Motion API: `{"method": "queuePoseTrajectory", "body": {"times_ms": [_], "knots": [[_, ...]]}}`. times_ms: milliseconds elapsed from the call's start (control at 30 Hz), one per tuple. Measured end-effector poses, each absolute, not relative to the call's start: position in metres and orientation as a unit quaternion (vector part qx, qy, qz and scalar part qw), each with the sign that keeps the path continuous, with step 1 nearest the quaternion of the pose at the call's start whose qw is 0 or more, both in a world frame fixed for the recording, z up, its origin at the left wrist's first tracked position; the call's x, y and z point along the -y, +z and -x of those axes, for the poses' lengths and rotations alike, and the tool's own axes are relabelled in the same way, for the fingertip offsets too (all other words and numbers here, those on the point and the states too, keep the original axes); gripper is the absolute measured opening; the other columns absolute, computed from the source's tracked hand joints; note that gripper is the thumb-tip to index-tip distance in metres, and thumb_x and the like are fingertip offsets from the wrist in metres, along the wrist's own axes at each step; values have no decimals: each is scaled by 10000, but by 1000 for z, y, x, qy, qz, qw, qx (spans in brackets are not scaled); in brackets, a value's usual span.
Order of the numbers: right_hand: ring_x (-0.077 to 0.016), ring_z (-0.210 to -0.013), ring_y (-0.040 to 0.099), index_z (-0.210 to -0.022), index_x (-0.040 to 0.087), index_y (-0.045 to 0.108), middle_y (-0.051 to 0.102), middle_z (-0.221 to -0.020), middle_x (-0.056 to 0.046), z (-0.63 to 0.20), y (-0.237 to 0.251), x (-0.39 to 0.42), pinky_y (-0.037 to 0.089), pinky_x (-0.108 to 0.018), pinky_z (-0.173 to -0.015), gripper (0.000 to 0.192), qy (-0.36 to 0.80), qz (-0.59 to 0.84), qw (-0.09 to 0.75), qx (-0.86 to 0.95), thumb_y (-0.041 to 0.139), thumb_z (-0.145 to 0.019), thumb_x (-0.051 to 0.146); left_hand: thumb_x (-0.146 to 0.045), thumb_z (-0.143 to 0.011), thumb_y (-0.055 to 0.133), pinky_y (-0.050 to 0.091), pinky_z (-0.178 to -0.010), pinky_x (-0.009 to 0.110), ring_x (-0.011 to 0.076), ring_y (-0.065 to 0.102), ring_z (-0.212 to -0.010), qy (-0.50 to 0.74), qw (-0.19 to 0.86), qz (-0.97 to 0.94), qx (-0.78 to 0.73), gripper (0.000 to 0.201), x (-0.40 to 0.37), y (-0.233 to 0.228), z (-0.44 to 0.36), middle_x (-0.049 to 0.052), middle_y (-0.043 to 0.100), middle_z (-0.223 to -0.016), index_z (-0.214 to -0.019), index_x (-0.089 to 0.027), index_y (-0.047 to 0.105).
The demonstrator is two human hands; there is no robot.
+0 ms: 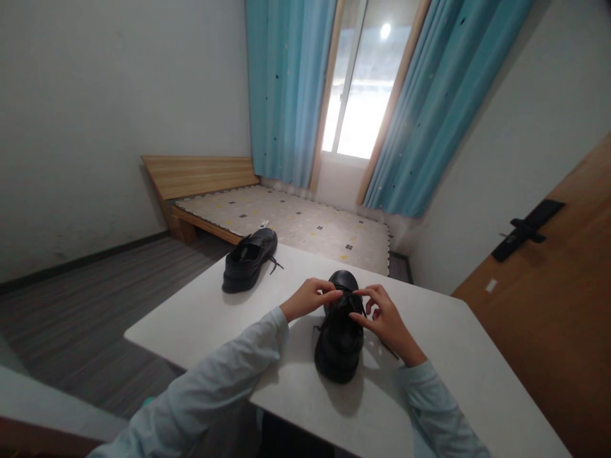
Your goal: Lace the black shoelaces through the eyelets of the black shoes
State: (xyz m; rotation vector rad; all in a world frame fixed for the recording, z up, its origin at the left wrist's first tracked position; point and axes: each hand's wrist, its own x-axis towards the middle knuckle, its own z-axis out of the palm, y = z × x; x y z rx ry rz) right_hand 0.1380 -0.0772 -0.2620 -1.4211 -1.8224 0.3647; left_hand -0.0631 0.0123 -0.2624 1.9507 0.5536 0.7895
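Observation:
A black lace-up shoe (pixel 338 356) stands on the white table with its toe pointing away from me and its heel close to me. My left hand (pixel 312 299) reaches in from the left, its thumb and fingers closed on the shoelace (pixel 351 293) over the shoe's upper. From the other side, my right hand (pixel 384 318) is at the same lacing, index fingertip on the lace and thumb lower, by the shoe's opening. Dark lace ends hang at both sides of the shoe. The matching black shoe (pixel 248 262) rests farther left, its lace trailing onto the tabletop.
The white table (pixel 200 318) has a rounded left corner. Beyond it stands a low wooden bed with a patterned mattress (pixel 305 222). Blue curtains (pixel 291 89) flank a bright window (pixel 363 95). At right is a wooden door (pixel 563 286) with a black handle (pixel 525 230).

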Motion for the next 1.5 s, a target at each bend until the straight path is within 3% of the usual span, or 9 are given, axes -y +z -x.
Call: {"method": "queuePoseTrajectory", "body": {"times_ms": [167, 400, 533, 667, 833, 1033, 1333, 1500], "knots": [[-140, -654, 508, -884, 225, 604, 530, -860, -36, -134, -259, 79, 452, -242, -486, 231, 193, 548, 415, 700, 603, -796, 439, -441, -870, 444, 384, -583, 200, 107, 511, -613, 351, 383, -809, -276, 404, -15, -266, 62, -4, 593, -626, -671, -145, 633], [-175, -730, 545, -873, 210, 645, 601, -846, -58, -133, -258, 78, 447, -257, -527, 222, 210, 558, 431, 677, 536, -842, 401, -335, -798, 582, 447, -597, 213, 134, 570, -735, 387, 361, -797, -291, 199, -16, -271, 60, 35, 635, -814, -855, -152, 635], [-162, -669, 542, -885, 193, 614, 616, -802, -41, -136, -266, 72, 447, -271, -548, 214, 188, 588, 447, 648, 586, -807, 390, -297, -786, 614, 503, -728, 257, 157, 586, -888, 396, 364, -802, -260, 211, -15, -272, 60, 58, 632, -965, -956, -172, 635], [-161, -690, 556, -782, 192, 602, 610, -787, -29, -138, -271, 69, 462, -297, -643, 189, 168, 581, 460, 650, 595, -804, 380, -286, -786, 625, 511, -806, 293, 180, 566, -1000, 397, 361, -807, -245, 257, -14, -270, 61, 70, 600, -1070, -1024, -191, 625], [-178, -724, 548, -772, 193, 593, 564, -838, -40, -134, -272, 69, 439, -277, -551, 206, 171, 593, 476, 627, 595, -794, 398, -290, -796, 622, 493, -860, 319, 198, 556, -1069, 387, 358, -816, -237, 301, -14, -271, 60, 72, 602, -1143, -1083, -202, 601], [-195, -795, 534, -768, 195, 579, 526, -877, -52, -129, -275, 68, 456, -295, -605, 169, 144, 592, 487, 626, 560, -814, 356, -244, -828, 580, 419, -978, 334, 189, 557, -1100, 376, 358, -822, -235, 296, -13, -274, 58, 58, 624, -1167, -1119, -191, 585], [-179, -733, 506, -771, 196, 546, 528, -811, -33, -125, -277, 66, 420, -306, -643, 152, 98, 592, 506, 620, 498, -842, 321, -264, -836, 568, 409, -981, 323, 187, 562, -1093, 375, 351, -828, -226, 282, -13, -274, 57, 54, 631, -1149, -1107, -190, 588], [-181, -700, 524, -773, 194, 547, 562, -731, -17, -123, -275, 66, 402, -295, -620, 180, 147, 597, 519, 594, 506, -837, 357, -284, -842, 557, 414, -975, 327, 189, 562, -1089, 373, 352, -828, -225, 290, -14, -275, 57, 52, 629, -1155, -1117, -197, 585]]}}
